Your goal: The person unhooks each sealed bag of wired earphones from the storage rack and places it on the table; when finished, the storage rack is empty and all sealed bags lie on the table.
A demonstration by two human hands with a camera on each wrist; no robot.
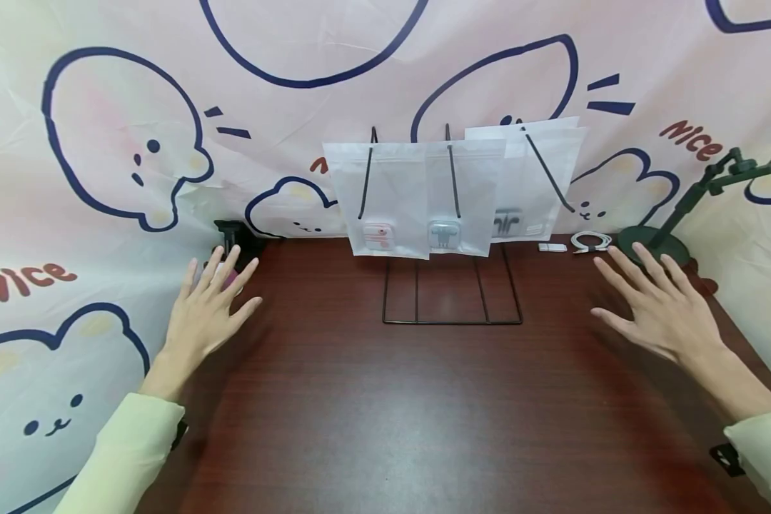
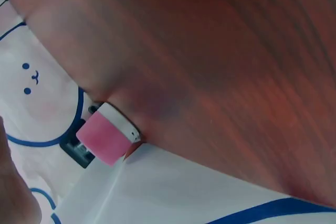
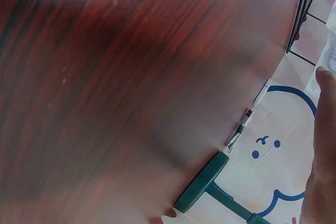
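Observation:
My left hand (image 1: 204,313) is held out with its fingers spread at the left of the table, holding nothing. Beyond its fingers, partly hidden in the head view, is a pink and white object (image 2: 108,134) beside a black stand (image 1: 234,232). On the right, my other hand (image 1: 671,314) also has straight, spread fingers and nothing in them. Its fingertips appear near the round base of a dark green stand (image 1: 655,245). Between the hands, a black wire rack (image 1: 452,323) has white pouches (image 1: 385,189) hanging on its hooks.
Small cases show through the pouches, one pinkish (image 1: 378,236) and one pale blue (image 1: 445,235). A coiled white cable (image 1: 591,241) and a small white stick-shaped item (image 1: 552,248) lie at the back right. A printed cloth (image 1: 283,143) stands behind the brown table (image 1: 424,407).

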